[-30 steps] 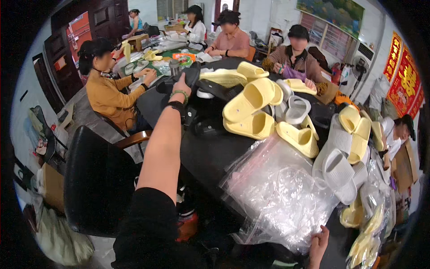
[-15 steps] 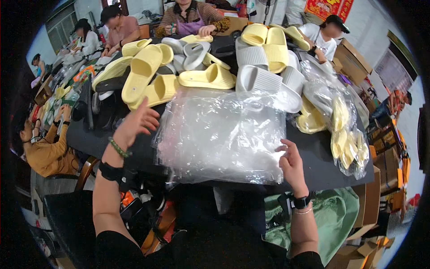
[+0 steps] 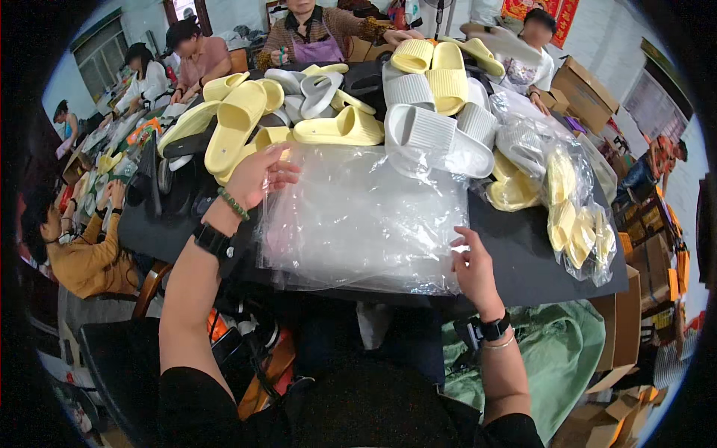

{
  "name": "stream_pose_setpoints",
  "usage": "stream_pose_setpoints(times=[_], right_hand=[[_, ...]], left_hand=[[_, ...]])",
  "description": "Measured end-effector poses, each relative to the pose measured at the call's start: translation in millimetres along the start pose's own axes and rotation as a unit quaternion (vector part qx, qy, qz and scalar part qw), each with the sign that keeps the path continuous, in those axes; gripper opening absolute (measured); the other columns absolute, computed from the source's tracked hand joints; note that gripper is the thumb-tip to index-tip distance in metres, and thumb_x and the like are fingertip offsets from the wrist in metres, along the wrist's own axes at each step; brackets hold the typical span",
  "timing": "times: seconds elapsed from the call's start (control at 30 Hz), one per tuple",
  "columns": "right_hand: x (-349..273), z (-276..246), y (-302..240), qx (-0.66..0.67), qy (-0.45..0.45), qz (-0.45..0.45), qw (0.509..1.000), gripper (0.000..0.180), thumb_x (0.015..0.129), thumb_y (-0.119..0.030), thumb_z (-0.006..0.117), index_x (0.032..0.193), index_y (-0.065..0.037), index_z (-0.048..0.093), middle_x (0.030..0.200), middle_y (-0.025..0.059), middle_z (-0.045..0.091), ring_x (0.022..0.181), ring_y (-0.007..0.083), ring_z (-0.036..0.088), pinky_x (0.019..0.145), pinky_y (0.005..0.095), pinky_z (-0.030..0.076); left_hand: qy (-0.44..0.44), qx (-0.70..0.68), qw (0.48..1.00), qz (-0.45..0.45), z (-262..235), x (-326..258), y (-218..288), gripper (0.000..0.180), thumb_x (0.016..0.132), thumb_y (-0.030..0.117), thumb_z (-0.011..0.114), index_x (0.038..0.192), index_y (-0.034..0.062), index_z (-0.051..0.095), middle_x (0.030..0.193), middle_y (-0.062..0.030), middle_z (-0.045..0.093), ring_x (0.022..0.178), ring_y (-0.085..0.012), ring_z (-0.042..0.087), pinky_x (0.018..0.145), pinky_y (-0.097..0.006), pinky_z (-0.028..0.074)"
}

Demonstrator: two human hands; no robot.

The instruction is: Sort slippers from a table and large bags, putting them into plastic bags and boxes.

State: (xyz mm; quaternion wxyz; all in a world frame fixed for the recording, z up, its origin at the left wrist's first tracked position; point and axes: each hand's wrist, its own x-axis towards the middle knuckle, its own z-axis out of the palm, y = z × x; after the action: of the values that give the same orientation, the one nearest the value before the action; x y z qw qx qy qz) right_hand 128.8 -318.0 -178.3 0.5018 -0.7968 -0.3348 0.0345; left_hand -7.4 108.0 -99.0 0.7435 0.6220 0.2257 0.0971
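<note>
A stack of clear plastic bags (image 3: pixel 351 224) lies flat in front of me at the table's near edge. My left hand (image 3: pixel 259 175) is over the stack's upper left edge, its fingers apart and nothing in them. By the right edge my right hand (image 3: pixel 473 263) is raised with loosely bent, parted fingers, also holding nothing. Whether either hand touches the plastic, I cannot tell. Just beyond the bags lie a yellow slide slipper (image 3: pixel 340 128) and a pale grey slide slipper (image 3: pixel 422 131), whose lower part is partly covered by plastic.
More yellow slippers (image 3: pixel 239 123) are heaped at the back left of the dark table (image 3: pixel 515 257). Bagged slippers (image 3: pixel 564 190) lie at the right. Several people sit around; one at the back right holds a pale slipper (image 3: pixel 508 43). Cardboard boxes (image 3: pixel 586 89) stand to the right.
My left hand has moved right, over the bags' edge; my right hand has shifted slightly left. Across the table one person has stretched out an arm, and another has raised a pale slipper.
</note>
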Motion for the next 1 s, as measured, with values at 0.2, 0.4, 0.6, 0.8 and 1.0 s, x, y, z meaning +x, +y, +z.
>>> stream_pose_setpoints(times=[0.2, 0.4, 0.6, 0.8, 1.0], right_hand=[[1.5, -7.6, 1.4, -0.114, -0.034, -0.046, 0.992, 0.049, 0.085, -0.002, 0.065, 0.131, -0.003, 0.046, 0.104, 0.0152, 0.06, 0.065, 0.0151, 0.06, 0.06, 0.0276, 0.049], [-13.3, -45.7, -45.6, -0.098, -0.03, 0.079, 0.992, 0.082, 0.077, -0.031, 0.08, 0.138, 0.0, 0.036, 0.122, 0.0223, 0.052, 0.094, 0.0325, 0.061, 0.078, 0.0388, 0.052], [-42.1, -43.2, -61.8, -0.296, -0.065, -0.082, 0.95, 0.089, 0.062, -0.027, 0.087, 0.136, -0.007, 0.042, 0.142, 0.0197, 0.035, 0.133, 0.0407, 0.033, 0.105, 0.0517, 0.032], [-40.1, -25.8, -31.4, -0.344, -0.041, -0.138, 0.928, 0.057, 0.066, -0.006, 0.075, 0.121, -0.012, 0.06, 0.147, 0.0173, 0.034, 0.139, 0.0401, 0.028, 0.106, 0.0524, 0.029], [-21.8, -36.3, -30.4, -0.432, -0.008, -0.218, 0.875, 0.053, 0.076, -0.002, 0.059, 0.128, -0.01, 0.058, 0.146, 0.0134, 0.041, 0.136, 0.0374, 0.034, 0.107, 0.0502, 0.032]], left_hand=[[0.001, -0.027, 0.999, -0.042, -2.2, 26.9, -18.9, 0.047, 0.099, 0.042, 0.05, 0.135, 0.0119, 0.046, 0.109, -0.016, 0.066, 0.09, -0.0256, 0.067, 0.078, -0.034, 0.051], [0.054, -0.135, 0.989, -0.025, -0.2, -31.0, -16.1, 0.073, 0.094, 0.066, 0.039, 0.137, 0.0084, 0.035, 0.119, -0.0202, 0.06, 0.103, -0.0345, 0.062, 0.089, -0.046, 0.05], [0.053, -0.066, 0.994, -0.068, 11.8, -110.3, -59.6, 0.076, 0.093, 0.064, 0.044, 0.137, 0.0028, 0.036, 0.114, -0.0149, 0.059, 0.099, -0.0238, 0.059, 0.082, -0.038, 0.046], [0.025, 0.085, 0.996, 0.012, 42.7, -130.9, -80.7, 0.008, 0.091, 0.004, 0.06, 0.098, 0.0, 0.062, 0.089, -0.0055, 0.066, 0.079, -0.0106, 0.06, 0.069, -0.02, 0.046], [0.107, 0.113, 0.985, 0.075, 24.6, -106.9, -47.5, 0.005, 0.093, 0.005, 0.057, 0.088, 0.0026, 0.058, 0.074, -0.0073, 0.066, 0.058, -0.009, 0.059, 0.047, -0.02, 0.039]])
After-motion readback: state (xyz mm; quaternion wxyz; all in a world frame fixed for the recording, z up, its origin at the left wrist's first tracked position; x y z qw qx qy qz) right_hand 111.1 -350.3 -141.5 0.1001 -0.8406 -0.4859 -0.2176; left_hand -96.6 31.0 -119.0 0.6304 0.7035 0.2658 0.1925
